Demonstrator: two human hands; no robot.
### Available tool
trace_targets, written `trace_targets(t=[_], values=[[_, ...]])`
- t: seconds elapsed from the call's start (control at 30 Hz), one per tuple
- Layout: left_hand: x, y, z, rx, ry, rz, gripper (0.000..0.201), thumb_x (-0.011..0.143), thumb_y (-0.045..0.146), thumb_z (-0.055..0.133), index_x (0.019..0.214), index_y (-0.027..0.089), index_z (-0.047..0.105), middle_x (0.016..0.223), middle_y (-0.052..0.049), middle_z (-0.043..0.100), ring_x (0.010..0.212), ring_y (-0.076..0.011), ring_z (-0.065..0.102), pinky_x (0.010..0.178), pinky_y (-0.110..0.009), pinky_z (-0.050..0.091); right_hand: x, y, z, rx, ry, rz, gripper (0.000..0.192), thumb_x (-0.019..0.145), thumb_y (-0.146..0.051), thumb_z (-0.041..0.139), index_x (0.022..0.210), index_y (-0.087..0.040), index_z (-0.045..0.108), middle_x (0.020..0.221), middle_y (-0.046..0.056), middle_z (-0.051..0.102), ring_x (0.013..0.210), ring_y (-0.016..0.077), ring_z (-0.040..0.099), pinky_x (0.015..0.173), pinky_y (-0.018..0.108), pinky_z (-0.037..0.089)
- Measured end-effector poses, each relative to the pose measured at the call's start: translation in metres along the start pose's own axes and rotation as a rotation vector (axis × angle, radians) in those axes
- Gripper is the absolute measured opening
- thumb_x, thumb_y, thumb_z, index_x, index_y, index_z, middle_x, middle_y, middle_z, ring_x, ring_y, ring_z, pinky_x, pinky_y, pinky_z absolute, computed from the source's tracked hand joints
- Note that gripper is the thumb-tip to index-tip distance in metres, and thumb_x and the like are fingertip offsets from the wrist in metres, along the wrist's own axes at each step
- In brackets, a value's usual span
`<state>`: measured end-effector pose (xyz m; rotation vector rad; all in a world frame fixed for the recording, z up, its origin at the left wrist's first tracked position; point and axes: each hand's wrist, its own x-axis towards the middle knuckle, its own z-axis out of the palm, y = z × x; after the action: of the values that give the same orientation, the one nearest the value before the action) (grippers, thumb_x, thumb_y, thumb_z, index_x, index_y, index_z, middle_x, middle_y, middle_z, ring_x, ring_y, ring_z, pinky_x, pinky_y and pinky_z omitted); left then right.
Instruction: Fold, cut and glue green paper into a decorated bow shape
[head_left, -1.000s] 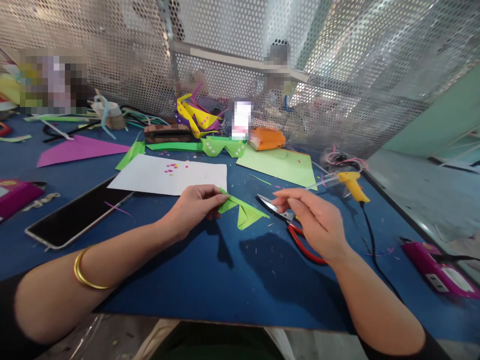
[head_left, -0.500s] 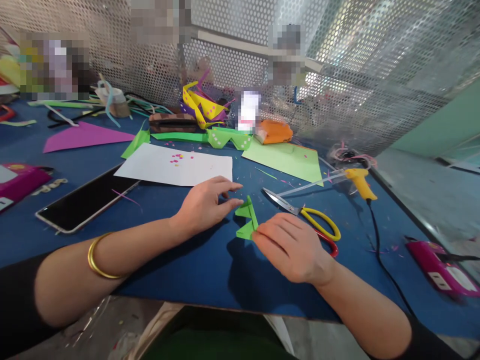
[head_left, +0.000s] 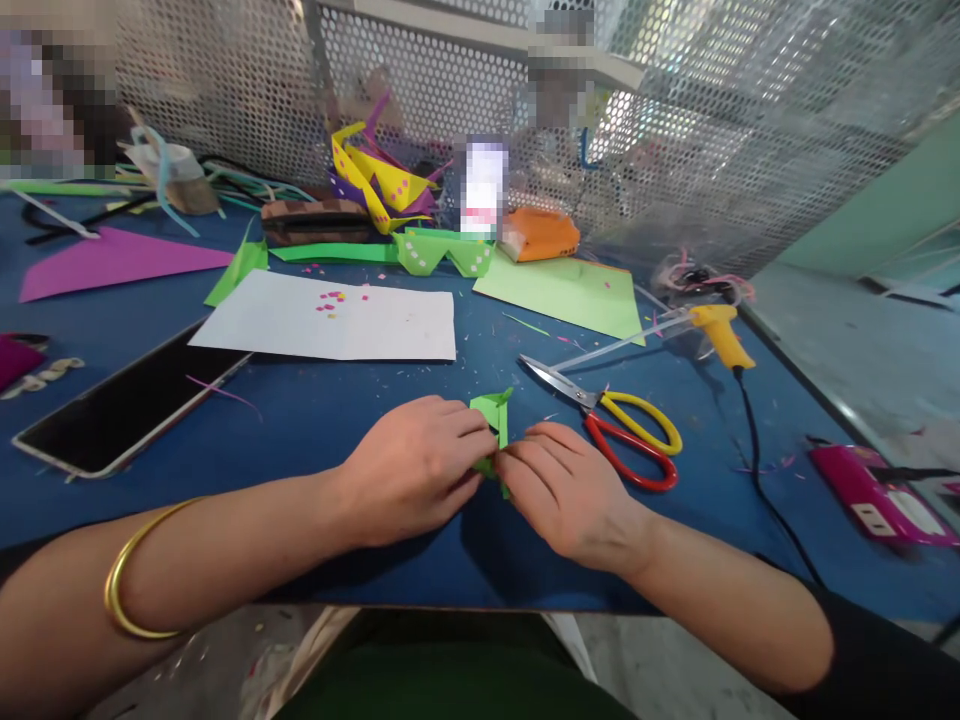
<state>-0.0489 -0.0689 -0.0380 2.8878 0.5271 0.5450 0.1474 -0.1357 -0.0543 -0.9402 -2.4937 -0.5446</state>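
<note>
A small folded piece of green paper (head_left: pixel 491 408) is held between both hands over the near middle of the blue table. My left hand (head_left: pixel 420 465) is closed, its fingertips pinching the paper's left side. My right hand (head_left: pixel 566 495) grips the lower right edge with its fingers pressed together; part of the paper is hidden behind the fingers. Just right of my right hand lie scissors (head_left: pixel 592 398) with one yellow and one red handle, blades pointing away to the left. Beyond the hands, a white sheet (head_left: pixel 390 325) bears several tiny pink paper bits.
A phone (head_left: pixel 127 400) lies at left beside purple paper (head_left: pixel 120 262). Green paper glasses (head_left: pixel 442 252), yellow paper glasses (head_left: pixel 382 180) and light green paper (head_left: pixel 562 295) stretch along the back. A yellow glue gun (head_left: pixel 721 335) trails its cord toward a magenta power strip (head_left: pixel 874 490) at right.
My left hand has moved down and closed on the green paper, which was held only by the right hand. The camera view has tilted down, and most things appear higher.
</note>
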Motion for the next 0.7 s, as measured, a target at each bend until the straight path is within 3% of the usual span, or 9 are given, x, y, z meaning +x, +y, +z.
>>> trace_targets(t=[0.2,0.43,0.7], values=[[0.0012,0.0001,-0.0005,-0.010,0.013,0.028,0.017,0.089,0.016,0.051,0.082,0.018,0.067,0.079,-0.005,0.069,0.079,-0.0182,0.065,0.076,-0.031,0.050,-0.0011,0.0014,-0.0034,0.258,-0.076,0.220,0.016,0.092,-0.012,0.049,0.090,-0.012,0.065,0.088,0.011,0.068,0.085,0.0193,0.062,0.085,0.035,0.051],[0.0007,-0.0008,0.0005,0.008,0.031,0.040,0.019,0.090,0.018,0.052,0.080,0.018,0.068,0.077,-0.004,0.069,0.076,-0.0185,0.065,0.072,-0.032,0.048,-0.0061,0.0004,-0.0069,0.228,-0.064,0.223,0.014,0.093,-0.013,0.053,0.091,-0.014,0.068,0.089,0.007,0.069,0.081,0.0174,0.063,0.089,0.038,0.048],[0.0006,0.0011,0.0008,-0.001,0.005,0.011,0.016,0.090,0.016,0.053,0.081,0.016,0.067,0.081,-0.005,0.068,0.077,-0.0197,0.063,0.071,-0.033,0.046,-0.0075,-0.0005,-0.0026,0.355,-0.065,0.312,0.013,0.091,-0.015,0.056,0.086,-0.013,0.068,0.081,0.006,0.067,0.076,0.0178,0.061,0.074,0.035,0.047]])
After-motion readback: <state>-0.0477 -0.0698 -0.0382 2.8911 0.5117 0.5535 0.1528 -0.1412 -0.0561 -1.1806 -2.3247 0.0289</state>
